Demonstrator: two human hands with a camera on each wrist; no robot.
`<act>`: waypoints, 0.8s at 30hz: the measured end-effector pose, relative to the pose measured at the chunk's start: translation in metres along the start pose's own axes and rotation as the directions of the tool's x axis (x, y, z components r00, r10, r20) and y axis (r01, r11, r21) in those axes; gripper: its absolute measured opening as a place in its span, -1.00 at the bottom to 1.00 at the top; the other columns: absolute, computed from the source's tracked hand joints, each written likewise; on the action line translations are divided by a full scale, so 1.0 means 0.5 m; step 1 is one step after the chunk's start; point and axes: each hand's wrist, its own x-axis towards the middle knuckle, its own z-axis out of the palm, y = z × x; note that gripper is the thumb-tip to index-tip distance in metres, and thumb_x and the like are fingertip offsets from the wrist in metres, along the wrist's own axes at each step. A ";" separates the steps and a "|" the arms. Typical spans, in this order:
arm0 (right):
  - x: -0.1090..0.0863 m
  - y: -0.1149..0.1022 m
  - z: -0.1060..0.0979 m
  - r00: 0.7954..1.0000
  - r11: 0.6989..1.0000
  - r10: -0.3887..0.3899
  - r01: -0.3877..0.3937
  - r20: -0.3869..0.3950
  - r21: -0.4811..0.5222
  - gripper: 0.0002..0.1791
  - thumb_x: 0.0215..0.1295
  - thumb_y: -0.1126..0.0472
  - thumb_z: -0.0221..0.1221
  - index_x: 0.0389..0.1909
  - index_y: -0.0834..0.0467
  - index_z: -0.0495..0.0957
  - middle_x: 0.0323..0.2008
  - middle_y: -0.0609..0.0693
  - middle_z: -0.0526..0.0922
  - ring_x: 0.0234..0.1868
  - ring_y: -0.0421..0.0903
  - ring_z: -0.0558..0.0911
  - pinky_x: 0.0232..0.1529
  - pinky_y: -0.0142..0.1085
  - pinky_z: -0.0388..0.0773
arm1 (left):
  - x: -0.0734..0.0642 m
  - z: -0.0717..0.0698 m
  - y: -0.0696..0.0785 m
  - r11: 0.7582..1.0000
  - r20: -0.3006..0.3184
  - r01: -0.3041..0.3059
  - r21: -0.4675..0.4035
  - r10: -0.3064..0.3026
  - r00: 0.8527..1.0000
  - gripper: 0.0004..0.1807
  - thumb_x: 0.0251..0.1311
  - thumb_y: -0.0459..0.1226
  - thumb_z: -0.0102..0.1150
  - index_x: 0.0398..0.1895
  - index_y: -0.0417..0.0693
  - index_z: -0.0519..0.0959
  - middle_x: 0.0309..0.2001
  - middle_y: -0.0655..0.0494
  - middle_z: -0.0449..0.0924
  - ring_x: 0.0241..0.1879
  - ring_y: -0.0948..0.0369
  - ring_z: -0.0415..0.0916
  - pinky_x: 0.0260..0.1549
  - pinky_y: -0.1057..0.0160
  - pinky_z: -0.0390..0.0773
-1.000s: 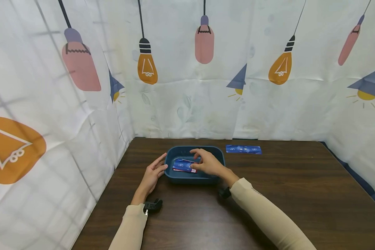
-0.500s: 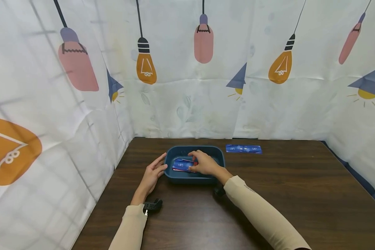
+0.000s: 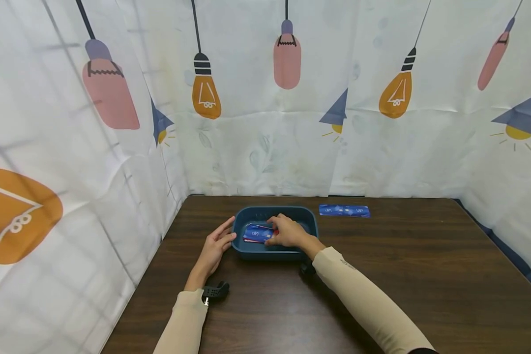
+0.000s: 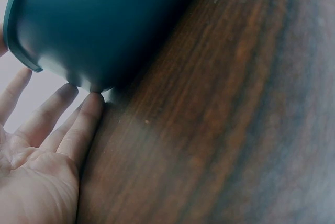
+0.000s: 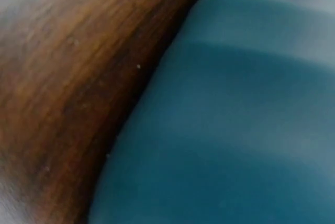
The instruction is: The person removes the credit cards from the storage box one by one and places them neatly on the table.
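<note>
A dark teal plastic tray (image 3: 265,256) sits on the table, with a small stack of blue cards (image 3: 254,233) lying in its left half; a red-and-white edge shows beneath the top one. My right hand (image 3: 292,233) reaches down into the tray and holds the stack's right end, thumb at the near edge and fingers at the far edge. Its palm side is hidden. My left hand (image 3: 213,248) touches the tray's left end with extended fingertips, which the left wrist view shows against the outer wall (image 4: 99,30). The right wrist view holds only tray wall (image 5: 235,119) and table.
A long blue printed strip (image 3: 344,211) lies flat on the dark wood table (image 3: 402,265), behind and right of the tray. White curtains (image 3: 248,147) with printed lamps hang along the back and both sides. Black wrist straps (image 3: 217,290) are worn below the hands.
My right hand has moved slightly left and lower into the tray, and its thumb and fingers have closed around the cards' right end. The left hand stays at the tray's left end.
</note>
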 end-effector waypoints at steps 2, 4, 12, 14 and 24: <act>0.003 0.001 0.002 1.000 1.000 0.007 -0.007 0.001 -0.007 -0.27 0.14 -0.12 0.47 0.28 0.10 0.55 -0.03 0.03 0.56 -0.14 -0.08 0.55 -0.05 -0.17 0.57 | 0.000 0.000 0.001 1.000 0.000 -0.001 0.000 0.001 1.000 -0.37 0.47 -0.24 0.15 0.57 0.11 0.28 0.48 -0.19 0.33 0.41 -0.08 0.38 0.08 0.39 0.60; 0.005 0.001 0.004 1.000 1.000 0.008 -0.008 -0.002 -0.015 -0.29 0.13 -0.12 0.48 0.26 0.10 0.56 -0.05 0.02 0.54 -0.16 -0.09 0.53 -0.08 -0.20 0.55 | 0.000 0.000 0.002 1.000 -0.001 -0.003 0.000 0.003 1.000 -0.37 0.47 -0.24 0.15 0.57 0.10 0.29 0.48 -0.18 0.33 0.41 -0.08 0.38 0.09 0.38 0.60; 0.006 0.002 0.004 1.000 1.000 0.003 -0.003 -0.002 -0.024 -0.37 0.15 -0.06 0.48 0.20 0.13 0.61 -0.07 0.02 0.52 -0.17 -0.09 0.50 -0.11 -0.19 0.51 | -0.001 0.001 0.004 1.000 -0.003 0.003 0.007 -0.003 1.000 -0.38 0.47 -0.24 0.15 0.56 0.12 0.29 0.49 -0.15 0.32 0.43 -0.07 0.35 0.09 0.39 0.59; 0.006 0.002 0.005 1.000 1.000 0.002 -0.002 -0.001 -0.027 -0.37 0.16 -0.06 0.48 0.19 0.14 0.61 -0.07 0.02 0.52 -0.17 -0.09 0.51 -0.11 -0.19 0.51 | -0.001 0.001 0.004 1.000 -0.004 0.003 0.007 -0.003 1.000 -0.37 0.47 -0.25 0.15 0.57 0.12 0.29 0.49 -0.16 0.32 0.43 -0.09 0.34 0.08 0.40 0.59; 0.006 0.005 0.006 1.000 1.000 0.013 -0.013 0.010 -0.027 -0.37 0.15 -0.07 0.49 0.18 0.14 0.62 -0.09 0.01 0.50 -0.17 -0.10 0.50 -0.13 -0.24 0.51 | -0.001 0.002 0.001 1.000 -0.005 0.004 0.008 -0.004 1.000 -0.37 0.47 -0.24 0.15 0.57 0.12 0.29 0.50 -0.15 0.32 0.43 -0.10 0.35 0.09 0.39 0.59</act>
